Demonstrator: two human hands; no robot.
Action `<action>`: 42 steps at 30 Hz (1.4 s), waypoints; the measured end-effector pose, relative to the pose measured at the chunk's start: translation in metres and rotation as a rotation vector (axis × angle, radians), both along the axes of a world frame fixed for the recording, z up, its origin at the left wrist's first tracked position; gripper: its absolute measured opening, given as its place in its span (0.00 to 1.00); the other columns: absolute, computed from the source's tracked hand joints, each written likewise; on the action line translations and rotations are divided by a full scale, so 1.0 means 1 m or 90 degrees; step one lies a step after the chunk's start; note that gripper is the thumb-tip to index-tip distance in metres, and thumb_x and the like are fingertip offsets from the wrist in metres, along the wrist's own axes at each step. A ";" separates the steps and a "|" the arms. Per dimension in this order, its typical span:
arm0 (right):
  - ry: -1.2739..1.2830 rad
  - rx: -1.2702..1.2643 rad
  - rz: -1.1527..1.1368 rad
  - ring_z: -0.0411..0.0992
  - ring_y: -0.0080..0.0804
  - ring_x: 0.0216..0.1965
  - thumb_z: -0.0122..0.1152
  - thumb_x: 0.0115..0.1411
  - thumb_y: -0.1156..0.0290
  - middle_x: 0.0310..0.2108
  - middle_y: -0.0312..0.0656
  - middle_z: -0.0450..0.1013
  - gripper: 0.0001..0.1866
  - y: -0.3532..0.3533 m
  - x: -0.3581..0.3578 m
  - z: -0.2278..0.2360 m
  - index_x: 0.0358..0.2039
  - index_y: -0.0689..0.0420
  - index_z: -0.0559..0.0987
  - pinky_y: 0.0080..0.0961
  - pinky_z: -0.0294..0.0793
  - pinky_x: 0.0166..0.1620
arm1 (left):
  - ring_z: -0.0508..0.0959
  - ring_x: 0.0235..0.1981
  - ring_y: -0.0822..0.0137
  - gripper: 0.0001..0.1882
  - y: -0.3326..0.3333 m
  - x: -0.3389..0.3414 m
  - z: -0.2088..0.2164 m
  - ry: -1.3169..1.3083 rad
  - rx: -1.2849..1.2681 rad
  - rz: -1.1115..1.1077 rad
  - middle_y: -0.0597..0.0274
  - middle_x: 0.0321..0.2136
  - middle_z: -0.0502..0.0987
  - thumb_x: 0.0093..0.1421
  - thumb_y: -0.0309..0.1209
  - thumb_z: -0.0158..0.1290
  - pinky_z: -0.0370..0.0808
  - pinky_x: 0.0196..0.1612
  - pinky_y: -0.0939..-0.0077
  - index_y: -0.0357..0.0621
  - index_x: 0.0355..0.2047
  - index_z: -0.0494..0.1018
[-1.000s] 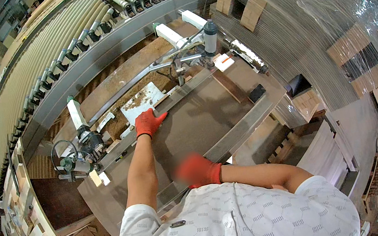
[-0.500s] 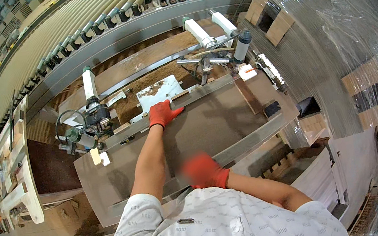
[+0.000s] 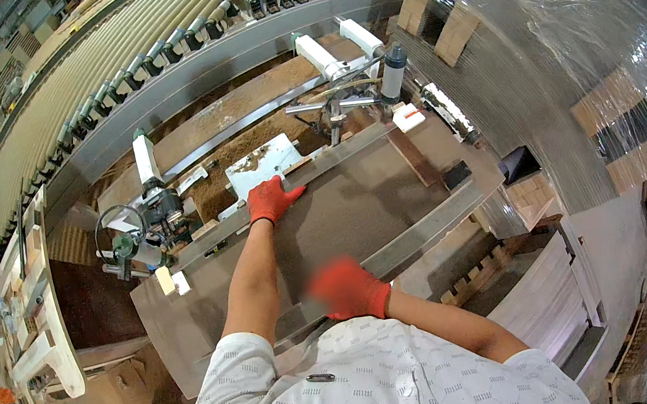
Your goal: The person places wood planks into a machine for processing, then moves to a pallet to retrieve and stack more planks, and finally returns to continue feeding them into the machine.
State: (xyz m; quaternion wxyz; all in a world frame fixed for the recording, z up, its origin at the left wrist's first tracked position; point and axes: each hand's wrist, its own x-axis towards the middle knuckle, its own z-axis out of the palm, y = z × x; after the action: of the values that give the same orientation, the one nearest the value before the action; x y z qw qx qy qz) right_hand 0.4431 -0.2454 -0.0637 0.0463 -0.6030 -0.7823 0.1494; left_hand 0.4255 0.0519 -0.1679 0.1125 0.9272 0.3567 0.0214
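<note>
Head view shows a flat brown panel (image 3: 370, 198), left hand (image 3: 270, 200) spread, right hand (image 3: 348, 288) blurred beyond telling.

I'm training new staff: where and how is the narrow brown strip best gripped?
Probably across its middle, coming from above: the brown strip is long and narrow, lying on the board, and the dark block sits beside its near end.

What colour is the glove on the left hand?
The left glove is red; the head view shows it best.

the red-gloved left hand (image 3: 270, 201) lay over a grey strip (image 3: 345, 153); the partly blurred right hand (image 3: 349, 290), over a brown board (image 3: 351, 210).
</note>
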 end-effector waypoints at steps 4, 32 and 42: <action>-0.019 -0.020 -0.003 0.79 0.44 0.47 0.77 0.50 0.48 0.42 0.42 0.79 0.30 0.000 -0.001 0.010 0.48 0.51 0.79 0.43 0.75 0.47 | 0.87 0.37 0.46 0.43 -0.001 0.003 0.004 0.020 -0.013 -0.004 0.45 0.32 0.86 0.59 0.77 0.51 0.81 0.40 0.51 0.43 0.37 0.79; 0.190 0.134 -0.137 0.78 0.45 0.48 0.68 0.60 0.40 0.47 0.43 0.79 0.33 -0.027 0.024 0.014 0.56 0.51 0.80 0.43 0.75 0.52 | 0.76 0.50 0.47 0.28 0.004 -0.029 -0.010 -0.096 0.105 -0.130 0.51 0.46 0.79 0.61 0.54 0.65 0.74 0.53 0.51 0.42 0.46 0.78; 0.236 0.174 -0.142 0.78 0.44 0.49 0.68 0.61 0.42 0.47 0.42 0.79 0.31 -0.011 0.019 0.020 0.55 0.51 0.80 0.44 0.74 0.54 | 0.78 0.47 0.45 0.34 -0.004 -0.014 -0.008 -0.172 -0.055 -0.185 0.51 0.43 0.82 0.54 0.56 0.70 0.77 0.51 0.52 0.43 0.50 0.79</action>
State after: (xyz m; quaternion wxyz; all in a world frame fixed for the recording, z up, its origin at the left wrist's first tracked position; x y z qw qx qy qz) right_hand 0.4621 -0.2561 -0.0439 0.2862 -0.6360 -0.7020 0.1443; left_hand 0.4116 0.0481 -0.1761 0.2006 0.9520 0.2011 0.1138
